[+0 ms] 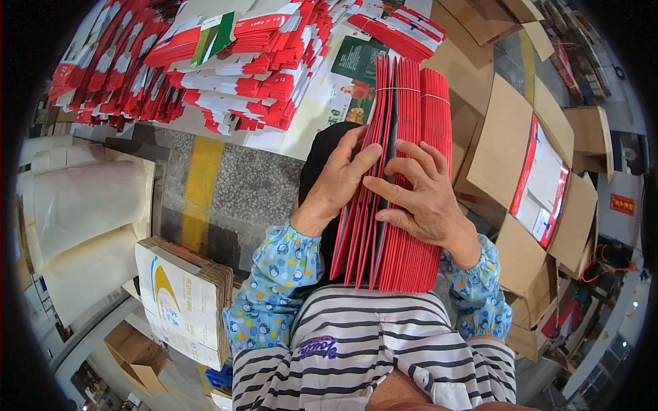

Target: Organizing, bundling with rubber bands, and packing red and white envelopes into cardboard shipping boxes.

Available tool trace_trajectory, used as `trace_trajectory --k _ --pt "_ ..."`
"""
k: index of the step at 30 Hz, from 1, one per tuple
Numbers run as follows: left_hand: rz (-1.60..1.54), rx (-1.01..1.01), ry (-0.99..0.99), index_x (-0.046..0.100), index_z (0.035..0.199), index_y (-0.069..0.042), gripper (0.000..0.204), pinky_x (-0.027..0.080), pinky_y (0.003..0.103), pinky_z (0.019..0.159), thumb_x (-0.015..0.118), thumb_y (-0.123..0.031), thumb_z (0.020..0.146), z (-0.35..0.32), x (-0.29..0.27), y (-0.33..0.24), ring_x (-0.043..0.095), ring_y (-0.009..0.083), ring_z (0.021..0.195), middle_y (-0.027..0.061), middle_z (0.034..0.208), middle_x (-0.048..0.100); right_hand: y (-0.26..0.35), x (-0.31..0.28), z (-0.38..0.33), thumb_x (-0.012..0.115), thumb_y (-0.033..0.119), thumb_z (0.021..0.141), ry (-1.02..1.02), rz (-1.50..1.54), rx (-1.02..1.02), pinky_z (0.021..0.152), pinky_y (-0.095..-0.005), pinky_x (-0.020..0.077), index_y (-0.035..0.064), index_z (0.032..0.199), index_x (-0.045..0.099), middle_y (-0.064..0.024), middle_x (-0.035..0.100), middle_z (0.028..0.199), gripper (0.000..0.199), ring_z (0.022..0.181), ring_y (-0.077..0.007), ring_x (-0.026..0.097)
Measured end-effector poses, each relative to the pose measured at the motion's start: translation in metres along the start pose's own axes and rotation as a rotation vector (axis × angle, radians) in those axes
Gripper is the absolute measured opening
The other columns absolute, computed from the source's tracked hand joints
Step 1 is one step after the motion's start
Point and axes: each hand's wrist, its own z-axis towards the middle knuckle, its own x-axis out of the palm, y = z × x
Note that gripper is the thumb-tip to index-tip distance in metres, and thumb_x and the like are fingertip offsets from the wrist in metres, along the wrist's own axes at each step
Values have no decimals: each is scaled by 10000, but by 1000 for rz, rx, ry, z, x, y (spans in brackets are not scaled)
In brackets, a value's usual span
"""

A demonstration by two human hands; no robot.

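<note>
A thick stack of flat red folded cartons (413, 253) stands on edge across my lap, the edges facing up. My left hand (334, 179) grips the looser cartons on its left side, the thumb lying over their edges and the other fingers partly hidden. With its fingers spread, my right hand (428, 198) rests on the edges of the denser part. A dark gap runs down between the loose cartons and the dense ones. Near the far end, a thin pale band (399, 88) crosses the stack. Another band crosses the red bundle (434, 103) beside it at the right.
High piles of red and white flat cartons (257, 85) cover the far left, with another bundle (404, 33) at the back. An open cardboard box (504, 147) stands at right. A bundle of white flat boxes (181, 301) is at left, near pale sheets (92, 212).
</note>
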Motion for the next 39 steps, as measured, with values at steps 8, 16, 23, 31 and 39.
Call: trace_trajectory --k 8,16,23,31,39 --pt "172 58 -16 433 1358 20 518 444 280 917 560 -305 976 1 -1 -1 530 141 1059 80 1191 564 -4 2 -5 681 458 797 -64 43 -4 1070 -513 303 224 1121 679 -39 561 1081 400 1253 -300 449" --pt "228 58 -38 456 1341 19 467 453 267 898 551 -259 979 -2 -12 -6 535 115 1044 99 1180 588 -6 0 -10 721 404 775 -115 162 44 1068 -513 314 163 1027 686 -51 550 1136 351 1260 -304 448" --pt "111 -2 -28 447 1356 1 488 451 274 910 578 -266 969 -3 -6 -9 535 132 1061 89 1182 577 1 1 -3 703 455 782 -5 21 14 1078 -518 294 202 1104 656 -39 540 1153 413 1271 -303 425" --pt "18 -16 -7 436 1360 -4 511 450 290 930 598 -281 962 -1 -4 -6 527 145 1099 90 1202 562 0 0 -2 701 461 780 -11 6 18 1081 -512 290 235 1128 657 -31 539 1163 418 1262 -293 426" --pt "-50 -43 -29 439 1355 -2 517 449 283 937 614 -270 950 0 -10 -7 529 142 1096 92 1197 558 -5 0 -5 721 422 775 -87 94 33 1076 -512 295 148 974 638 -42 546 1197 349 1264 -308 436"
